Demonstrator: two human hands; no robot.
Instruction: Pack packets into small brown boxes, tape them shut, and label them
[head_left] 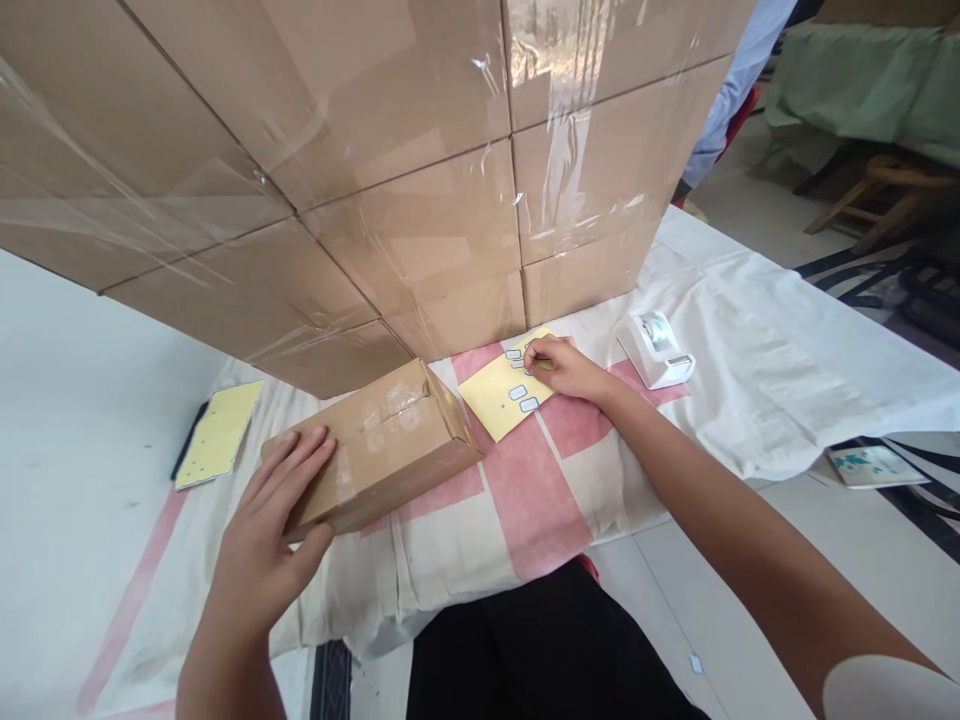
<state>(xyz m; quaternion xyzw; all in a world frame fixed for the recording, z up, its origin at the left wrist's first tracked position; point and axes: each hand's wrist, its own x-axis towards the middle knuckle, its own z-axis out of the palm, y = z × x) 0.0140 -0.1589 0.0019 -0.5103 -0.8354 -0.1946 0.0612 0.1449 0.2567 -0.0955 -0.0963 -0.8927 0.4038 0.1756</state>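
A taped brown cardboard box (382, 445) lies in front of me on the cloth-covered table. My left hand (281, 530) rests on its left end, fingers spread over the top and thumb along the near side. Right of the box is a yellow sheet (491, 395) bearing several small white labels with blue borders. My right hand (559, 368) is over the sheet's upper right, thumb and fingertips pinched together at the labels. Whatever sits between those fingertips is too small to make out.
A tall stack of cardboard boxes (442, 230) wrapped in clear film stands behind. To the right is a white tape dispenser (656, 350); at left lies another yellow sheet (219, 432). A person's sleeve (739, 90) shows behind the stack. A wooden stool (881, 195) stands farther back.
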